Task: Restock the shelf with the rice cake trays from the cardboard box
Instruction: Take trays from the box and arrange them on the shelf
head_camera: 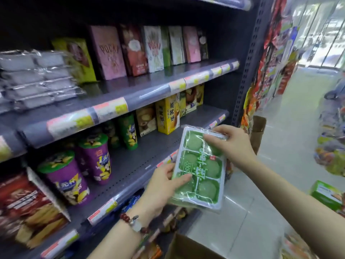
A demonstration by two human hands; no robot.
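Note:
A clear-wrapped tray of green rice cakes (pixel 200 170) hangs in front of the lower shelf, held by both hands. My left hand (pixel 160 187) grips its near left edge, thumb on top. My right hand (pixel 231 144) pinches its far right corner. A stack of wrapped pale rice cake trays (pixel 37 79) lies on the left end of the middle shelf (pixel 115 90). A corner of the cardboard box (pixel 188 247) shows at the bottom, below the held tray.
Pocky boxes (pixel 110 53) stand behind the bare middle part of the shelf. Purple snack cups (pixel 65 176) and yellow boxes (pixel 167 114) fill the shelf below. A snack rack (pixel 270 58) flanks the shelf's right post. Tiled floor (pixel 280 156) stretches to the right.

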